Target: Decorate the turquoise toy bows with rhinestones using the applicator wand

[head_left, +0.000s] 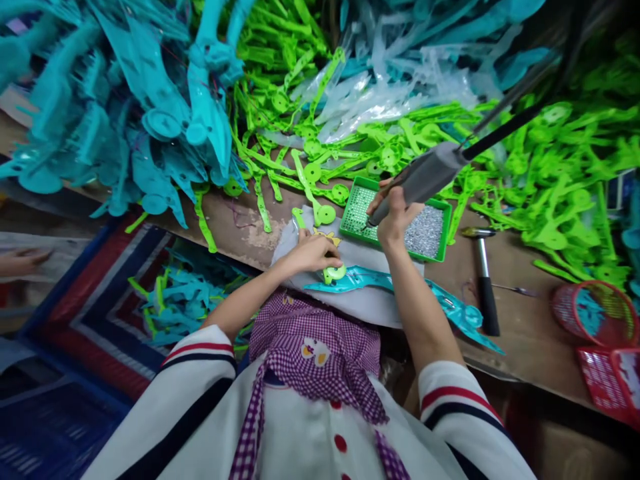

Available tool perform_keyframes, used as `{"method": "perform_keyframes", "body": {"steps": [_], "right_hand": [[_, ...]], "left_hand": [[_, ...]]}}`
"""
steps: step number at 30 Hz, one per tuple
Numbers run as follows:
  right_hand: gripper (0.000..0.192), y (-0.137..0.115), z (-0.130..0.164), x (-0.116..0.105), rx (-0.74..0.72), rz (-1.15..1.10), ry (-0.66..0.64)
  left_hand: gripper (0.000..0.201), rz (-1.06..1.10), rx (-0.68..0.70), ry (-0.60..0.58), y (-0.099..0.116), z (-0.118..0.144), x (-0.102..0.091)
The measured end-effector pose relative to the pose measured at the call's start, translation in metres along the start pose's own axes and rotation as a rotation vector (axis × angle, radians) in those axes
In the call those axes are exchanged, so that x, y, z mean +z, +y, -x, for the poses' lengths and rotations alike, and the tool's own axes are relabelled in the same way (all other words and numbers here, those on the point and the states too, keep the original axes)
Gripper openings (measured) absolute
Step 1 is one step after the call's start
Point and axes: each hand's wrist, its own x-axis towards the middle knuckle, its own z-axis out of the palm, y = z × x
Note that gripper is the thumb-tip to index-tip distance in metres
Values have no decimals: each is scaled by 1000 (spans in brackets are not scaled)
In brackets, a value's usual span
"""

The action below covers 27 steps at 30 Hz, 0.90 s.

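My right hand (396,217) is wrapped around a grey electric screwdriver (425,177) with a black cord at its back end. The driver's tip points down over a green tray (447,243), which has a perforated left side and many small silver screws (424,230) on the right. My left hand (315,255) grips a lime-green plastic arm with a round disc (335,272). That piece lies by the left end of a long turquoise plastic part (373,277) on a pale cloth (350,303). My right forearm crosses over the turquoise part and hides some of it.
Lime-green arms (280,100) and turquoise parts (160,87) are heaped along the back. To the right lie a hammer (484,280), a thin screwdriver (520,289) and a red basket (575,310). A blue-edged crate (120,293) sits below left. Another person's hand (25,260) shows at far left.
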Motion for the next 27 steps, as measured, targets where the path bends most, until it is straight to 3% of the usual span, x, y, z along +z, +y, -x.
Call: {"method": "perform_keyframes", "body": {"steps": [8, 12, 15, 18, 22, 27], "right_hand": [[51, 5, 2, -1, 12, 53, -63], [60, -20, -3, -5, 7, 53, 27], [64, -50, 11, -7, -15, -38, 101], [71, -68, 47, -2, 31, -123, -74], [77, -61, 90, 15, 171, -189, -397], [77, -47, 96, 29, 199, -130, -405]], "left_hand": [[16, 29, -33, 93, -3, 2, -3], [15, 43, -2, 111, -5, 2, -1], [13, 53, 5, 93, -9, 2, 1], [15, 57, 66, 139, -16, 4, 8], [18, -12, 105, 247, -28, 6, 23], [14, -62, 93, 255, -33, 1, 30]]}}
